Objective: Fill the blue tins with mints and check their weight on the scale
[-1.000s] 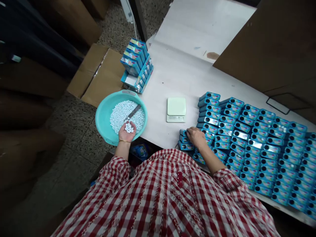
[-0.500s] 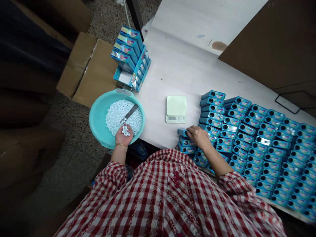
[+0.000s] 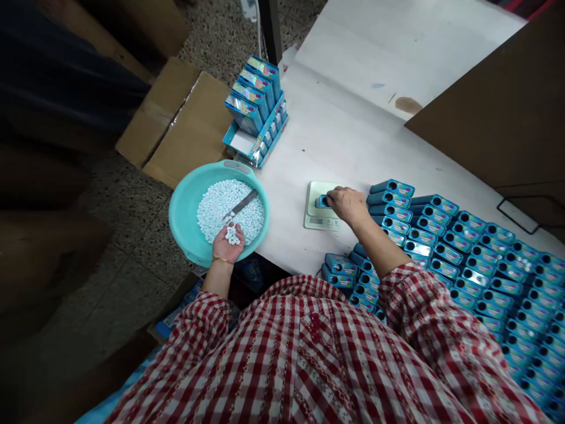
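Note:
My left hand (image 3: 228, 242) lies palm up at the near edge of a teal basin (image 3: 185, 203), cupping a small heap of white tablets. The basin holds a bed of the same white tablets (image 3: 220, 203) and a metal scoop (image 3: 241, 205). My right hand (image 3: 347, 203) is closed on a small blue tin (image 3: 323, 201) and holds it over the pale green scale (image 3: 314, 219) on the white table. Several blue tins (image 3: 441, 247) with round holes lie in rows to the right of that hand.
A blue display carton (image 3: 258, 112) with packed boxes stands at the table's left edge. Flattened cardboard boxes (image 3: 176, 118) lie on the speckled floor to the left. A large brown board (image 3: 498, 106) leans at the right. A black cable (image 3: 516, 209) loops beside it.
My right hand lifted one blue tin from the near rows and carried it up and left onto the scale. The left hand stayed in the basin with its tablets.

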Demonstrator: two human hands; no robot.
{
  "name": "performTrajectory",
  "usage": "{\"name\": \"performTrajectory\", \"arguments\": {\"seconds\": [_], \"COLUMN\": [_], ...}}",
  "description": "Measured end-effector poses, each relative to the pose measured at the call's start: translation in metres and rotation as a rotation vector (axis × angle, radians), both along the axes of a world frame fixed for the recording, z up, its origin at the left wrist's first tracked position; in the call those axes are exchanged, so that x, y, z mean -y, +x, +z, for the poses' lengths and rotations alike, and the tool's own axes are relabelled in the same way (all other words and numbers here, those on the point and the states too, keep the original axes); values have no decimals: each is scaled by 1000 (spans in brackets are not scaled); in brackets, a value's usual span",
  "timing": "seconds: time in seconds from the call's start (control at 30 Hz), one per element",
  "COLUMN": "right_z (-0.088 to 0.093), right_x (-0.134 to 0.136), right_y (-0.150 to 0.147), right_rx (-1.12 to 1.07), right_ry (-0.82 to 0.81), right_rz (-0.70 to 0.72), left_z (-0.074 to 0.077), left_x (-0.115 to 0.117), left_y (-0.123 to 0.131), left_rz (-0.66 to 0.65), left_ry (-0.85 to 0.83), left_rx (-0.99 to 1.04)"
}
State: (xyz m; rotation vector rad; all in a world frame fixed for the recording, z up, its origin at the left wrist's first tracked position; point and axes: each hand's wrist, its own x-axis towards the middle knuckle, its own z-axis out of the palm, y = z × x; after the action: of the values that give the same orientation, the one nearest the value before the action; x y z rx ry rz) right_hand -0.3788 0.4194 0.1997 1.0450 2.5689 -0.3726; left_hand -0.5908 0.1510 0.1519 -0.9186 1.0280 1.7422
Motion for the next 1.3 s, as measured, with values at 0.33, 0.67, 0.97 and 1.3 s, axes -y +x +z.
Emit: {"name": "performTrajectory", "arguments": {"seconds": [0.33,0.67,0.97,1.3], "right_z": [-13,-33,-29,19], "right_x": [45,111,97,145], "right_y": [121,158,142,26], "right_rx": [-719,-960,-1039,-849], "right_ry": [8,-64,-94,-242], "right_rz": [-626,-1034,-959,113], "left_z": [-2,0,10,40], "left_x": [1,-15,-12,-36], "left_y": [-6,1,3,50], "left_rz": [67,69,56,-150], "left_ry": [-17,-78,-43,43], "left_rx": [-30,-74,-23,13]}}
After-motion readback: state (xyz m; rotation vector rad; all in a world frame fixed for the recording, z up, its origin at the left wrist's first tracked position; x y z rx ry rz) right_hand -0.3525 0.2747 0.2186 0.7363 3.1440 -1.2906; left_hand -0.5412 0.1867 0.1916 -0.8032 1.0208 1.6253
